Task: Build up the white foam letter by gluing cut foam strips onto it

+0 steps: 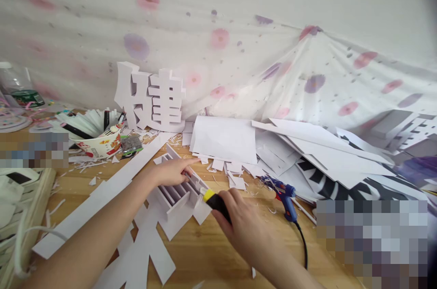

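My left hand (174, 170) rests on top of a white foam-board shape (177, 195) with several ribs, index finger stretched out along its far edge, pressing it to the wooden table (211, 252). My right hand (244, 225) is closed round a utility knife with a black and yellow handle (214, 201), its tip against the right end of the shape. A finished white foam character (150, 97) stands upright behind, against the flowered cloth.
A blue glue gun (285, 195) with a black cord lies right of my right hand. Loose white sheets (307, 152) pile at the right. A long white strip (102, 193), offcuts, and a cup of markers (99, 141) lie at the left.
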`<act>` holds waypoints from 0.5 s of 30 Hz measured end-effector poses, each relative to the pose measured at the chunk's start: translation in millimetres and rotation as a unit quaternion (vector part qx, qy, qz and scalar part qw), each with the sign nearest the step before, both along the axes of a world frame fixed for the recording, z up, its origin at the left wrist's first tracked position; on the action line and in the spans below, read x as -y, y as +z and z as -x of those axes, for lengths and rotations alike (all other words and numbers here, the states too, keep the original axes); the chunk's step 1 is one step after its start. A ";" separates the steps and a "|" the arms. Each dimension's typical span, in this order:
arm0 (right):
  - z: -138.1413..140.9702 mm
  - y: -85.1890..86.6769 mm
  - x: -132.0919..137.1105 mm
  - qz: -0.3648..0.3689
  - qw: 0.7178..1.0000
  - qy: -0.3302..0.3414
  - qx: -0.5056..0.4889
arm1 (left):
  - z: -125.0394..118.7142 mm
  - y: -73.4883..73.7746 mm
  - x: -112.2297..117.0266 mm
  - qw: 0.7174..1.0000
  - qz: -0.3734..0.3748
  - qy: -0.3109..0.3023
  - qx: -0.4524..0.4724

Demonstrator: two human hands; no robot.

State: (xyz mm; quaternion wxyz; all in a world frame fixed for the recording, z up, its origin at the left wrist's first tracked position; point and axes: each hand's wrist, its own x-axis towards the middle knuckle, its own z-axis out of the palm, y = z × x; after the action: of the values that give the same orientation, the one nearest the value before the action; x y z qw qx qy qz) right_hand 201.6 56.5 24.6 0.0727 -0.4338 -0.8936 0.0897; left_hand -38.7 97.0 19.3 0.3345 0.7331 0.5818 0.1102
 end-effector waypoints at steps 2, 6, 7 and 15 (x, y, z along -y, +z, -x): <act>17.8 3.4 8.9 -0.008 0.999 0.009 0.038 | -0.2 -0.7 -0.2 1.000 -0.001 0.000 0.004; 39.2 -1.4 10.1 -0.035 0.996 0.019 0.080 | 0.8 -2.1 -0.5 1.000 -0.008 0.002 -0.002; 41.7 -1.8 9.2 -0.040 0.996 0.019 0.082 | 1.3 -2.6 -0.7 1.000 -0.010 0.000 -0.002; 48.8 10.2 7.4 -0.015 0.995 0.017 0.095 | 2.3 -3.8 -2.0 1.000 -0.011 -0.006 0.014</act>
State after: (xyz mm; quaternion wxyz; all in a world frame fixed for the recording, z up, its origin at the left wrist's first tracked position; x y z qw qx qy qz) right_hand 152.8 49.1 34.8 -0.0074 -0.4240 -0.9049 0.0358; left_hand -41.1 99.0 15.4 0.3354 0.7385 0.5714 0.1253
